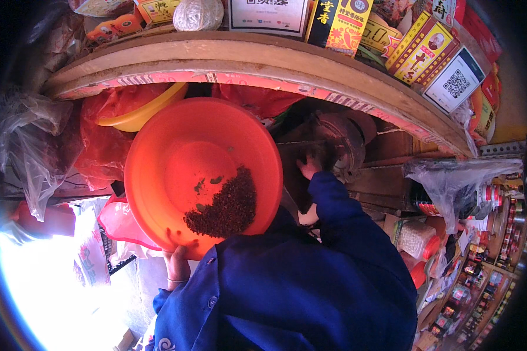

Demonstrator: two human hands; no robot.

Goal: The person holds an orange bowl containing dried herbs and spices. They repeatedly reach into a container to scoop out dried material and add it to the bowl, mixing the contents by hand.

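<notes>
My left hand grips the near-left rim of a wide orange-red plastic basin, its fingers under the wall and showing dark through it. Inside lies a heap of small dark brown grains, gathered on the side nearest my body, with a few loose bits beside it. To the right of the basin, my right hand reaches into shadow beside a dark metal panel and a dusty round machine part. Its thumb shows, but the other fingers are too dark to tell whether they hold anything.
A curved-looking wooden counter edge crosses above the basin, bearing boxed goods and a ball of white string. Clear plastic bags hang at left. A yellow basin sits behind. At right stand lidded jars and stocked shelves.
</notes>
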